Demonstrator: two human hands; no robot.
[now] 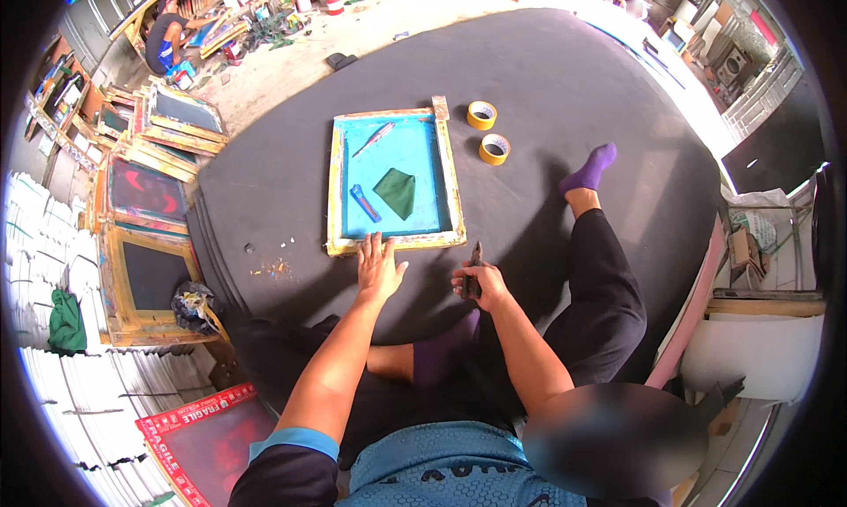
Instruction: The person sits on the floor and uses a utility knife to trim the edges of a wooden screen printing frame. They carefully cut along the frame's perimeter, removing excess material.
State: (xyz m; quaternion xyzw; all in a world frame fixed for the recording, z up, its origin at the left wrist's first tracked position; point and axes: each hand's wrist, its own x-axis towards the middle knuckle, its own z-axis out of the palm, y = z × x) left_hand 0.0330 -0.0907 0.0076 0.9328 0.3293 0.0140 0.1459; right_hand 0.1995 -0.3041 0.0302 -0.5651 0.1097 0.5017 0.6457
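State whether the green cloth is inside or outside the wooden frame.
Inside: the green cloth lies on the blue surface, wooden frame all around.

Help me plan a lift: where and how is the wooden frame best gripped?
Likely by the middles of its left rail and right rail, approached from both outer sides: the frame lies flat, straight rails bordering the blue panel. Keep it level, as the green piece and blue tool lie inside. The right hand holds a dark tool, best set down first.

Right hand [489, 286] partly hides its dark tool [477, 255]; a blurred patch [616, 441] lies lower right
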